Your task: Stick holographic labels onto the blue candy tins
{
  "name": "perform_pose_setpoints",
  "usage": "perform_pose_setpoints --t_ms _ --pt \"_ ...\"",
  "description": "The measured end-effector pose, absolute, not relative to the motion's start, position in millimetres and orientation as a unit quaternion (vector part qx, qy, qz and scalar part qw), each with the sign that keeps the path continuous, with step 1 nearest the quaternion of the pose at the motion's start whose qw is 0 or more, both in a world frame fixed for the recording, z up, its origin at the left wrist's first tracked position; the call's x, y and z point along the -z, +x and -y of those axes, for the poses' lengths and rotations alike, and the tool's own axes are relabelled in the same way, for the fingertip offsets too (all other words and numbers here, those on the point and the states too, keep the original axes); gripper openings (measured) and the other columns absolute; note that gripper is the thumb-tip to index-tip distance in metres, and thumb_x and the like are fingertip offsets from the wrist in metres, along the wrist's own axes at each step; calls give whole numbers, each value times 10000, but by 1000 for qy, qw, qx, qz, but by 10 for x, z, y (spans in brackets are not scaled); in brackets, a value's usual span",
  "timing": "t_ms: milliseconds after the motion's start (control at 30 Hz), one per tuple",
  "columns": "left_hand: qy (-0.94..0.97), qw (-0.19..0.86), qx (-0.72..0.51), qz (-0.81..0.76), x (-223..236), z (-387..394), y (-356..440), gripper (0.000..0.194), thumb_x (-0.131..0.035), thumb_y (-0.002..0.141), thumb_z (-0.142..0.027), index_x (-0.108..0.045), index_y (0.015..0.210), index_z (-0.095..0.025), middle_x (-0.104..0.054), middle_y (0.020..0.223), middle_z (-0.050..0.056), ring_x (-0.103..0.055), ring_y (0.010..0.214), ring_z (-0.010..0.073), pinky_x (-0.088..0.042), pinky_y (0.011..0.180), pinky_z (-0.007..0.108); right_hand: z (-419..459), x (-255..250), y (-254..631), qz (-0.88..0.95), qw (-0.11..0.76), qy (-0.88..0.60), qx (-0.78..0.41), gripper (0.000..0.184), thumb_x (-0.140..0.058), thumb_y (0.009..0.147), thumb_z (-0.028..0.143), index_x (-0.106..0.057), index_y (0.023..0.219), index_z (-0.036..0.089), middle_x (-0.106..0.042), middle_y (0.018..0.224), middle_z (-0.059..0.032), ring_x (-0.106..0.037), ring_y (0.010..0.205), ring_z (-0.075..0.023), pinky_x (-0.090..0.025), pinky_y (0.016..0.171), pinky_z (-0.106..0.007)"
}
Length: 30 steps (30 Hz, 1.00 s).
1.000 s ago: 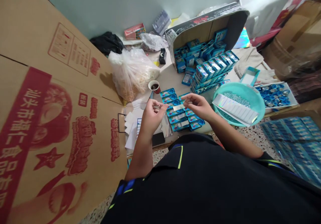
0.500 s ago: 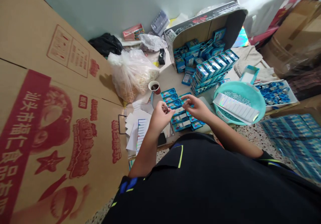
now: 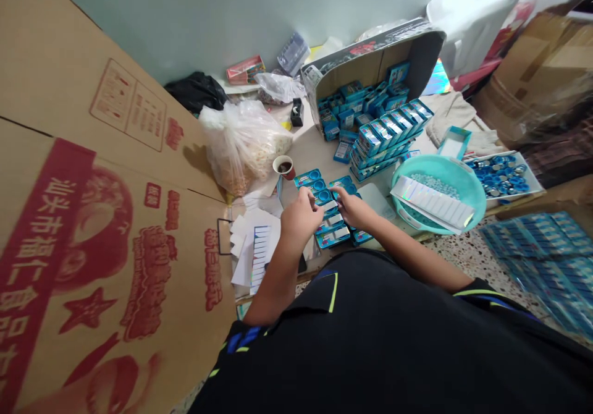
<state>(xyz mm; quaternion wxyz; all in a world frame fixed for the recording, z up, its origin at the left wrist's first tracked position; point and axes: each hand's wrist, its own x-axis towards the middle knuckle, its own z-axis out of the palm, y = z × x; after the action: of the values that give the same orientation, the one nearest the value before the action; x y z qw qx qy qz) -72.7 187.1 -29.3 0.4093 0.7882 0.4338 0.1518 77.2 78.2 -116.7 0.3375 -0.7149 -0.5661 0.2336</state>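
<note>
- At the centre of the bench (image 3: 319, 154), with the hands taken as the dial's middle and the wall (image 3: 222, 12) as 12 o'clock, 2 columns of blue packs (image 3: 323, 196) are laid side by side.
- The left hand (image 3: 299, 219) is bent over the left column; its fingers are curled narrow, and whether anything is pinched cannot be told.
- The right hand (image 3: 351, 209) is held over the right column, its forefinger pointed toward the left hand; whether anything is gripped there cannot be told either.
- At least 3 white strips (image 3: 336, 235) are seen on the left column, toward 6 o'clock. They could be pushed askew if brushed by the left hand, since whether they are stuck down cannot be made out.
- At 11 o'clock a paper cup (image 3: 288, 172) of dark liquid is stood close to the packs. This is judged the worst hazard: if nudged by the knuckles, it could be spilled over packs and paper.
- At 8 o'clock a label sheet (image 3: 260, 253) is left beside the left forearm, by which it could be caught and dragged.
- At 3 o'clock a white sheet (image 3: 430, 202) is rested across a turquoise basin (image 3: 477, 182); it could be dislodged by the right forearm if swung outward.
- Between 1 and 2 o'clock stacked blue boxes (image 3: 384, 133) are lined up; they could be toppled by a high reach.
</note>
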Motion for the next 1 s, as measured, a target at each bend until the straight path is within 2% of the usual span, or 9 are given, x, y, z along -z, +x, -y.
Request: perform_pose_setpoints --t_ms 133,333,467,600,700,767,867,933,1000 --pt "777 438 -150 -426 226 -1916 -852 416 -847 651 -269 -532 921 -245 -616 777 -11 -546 646 169 -390 655 267 -645 1287 795 528 356 -732 -242 544 -451 945 142 -372 1482 116 -618 826 -46 -575 696 -231 -412 647 -291" --pt "624 637 -286 -353 -18 -1970 -973 384 -760 790 -401 -482 992 -228 -664 1136 54 -695 872 179 -559 826 337 -514 659 852 526 507 -672 -117 381 -503 1010 299 -525 1377 199 -630 1006 -92 -612 923 -261 -488 880 -397" --pt "546 720 -292 -313 -47 -1860 -754 396 -772 784 -390 -488 1009 -228 -689 1099 51 -715 917 197 -593 881 375 -634 290 668 565 531 -605 -182 480 -653 967 411 -538 1392 219 -637 1172 -117 -616 1042 -274 -499 925 -404" --pt "526 720 -309 -331 113 -1837 -580 394 -784 777 -429 -519 975 -215 -701 945 27 -715 864 193 -596 872 386 -782 269 584 498 605 -606 -136 182 -573 1008 343 -699 1069 227 -684 957 -70 -634 867 -231 -503 806 -358" --pt "580 657 -324 -357 247 -1911 -578 339 -775 795 -444 -589 915 -188 -714 918 44 -703 852 193 -573 853 366 -855 346 681 479 610 -611 -160 206 -588 985 344 -723 915 205 -666 838 -55 -615 780 -213 -475 727 -331" --pt "650 568 -340 -373 322 -1958 -604 276 -766 812 -422 -649 869 -179 -724 924 48 -693 900 197 -543 900 352 -903 424 783 463 606 -606 -225 238 -616 950 376 -725 1042 185 -619 772 -28 -575 715 -191 -448 676 -311" --pt "742 427 -338 -391 433 -1984 -630 181 -738 829 -358 -677 793 -191 -709 865 27 -668 909 199 -503 935 350 -984 595 924 444 611 -571 -322 543 -618 911 400 -548 1396 166 -476 676 48 -449 607 -147 -382 610 -279" --pt "788 335 -332 -396 511 -1978 -630 161 -738 806 -294 -648 716 -196 -675 818 21 -632 871 202 -486 913 359 -1033 740 988 443 611 -561 -340 615 -605 904 399 -459 1453 163 -423 669 68 -400 591 -138 -349 600 -270" --pt "818 266 -320 -397 597 -1966 -622 177 -745 780 -246 -617 667 -195 -642 809 26 -598 854 207 -471 899 370 -1069 899 1016 445 604 -574 -328 550 -584 908 395 -487 1394 157 -404 669 69 -386 592 -138 -335 602 -271"
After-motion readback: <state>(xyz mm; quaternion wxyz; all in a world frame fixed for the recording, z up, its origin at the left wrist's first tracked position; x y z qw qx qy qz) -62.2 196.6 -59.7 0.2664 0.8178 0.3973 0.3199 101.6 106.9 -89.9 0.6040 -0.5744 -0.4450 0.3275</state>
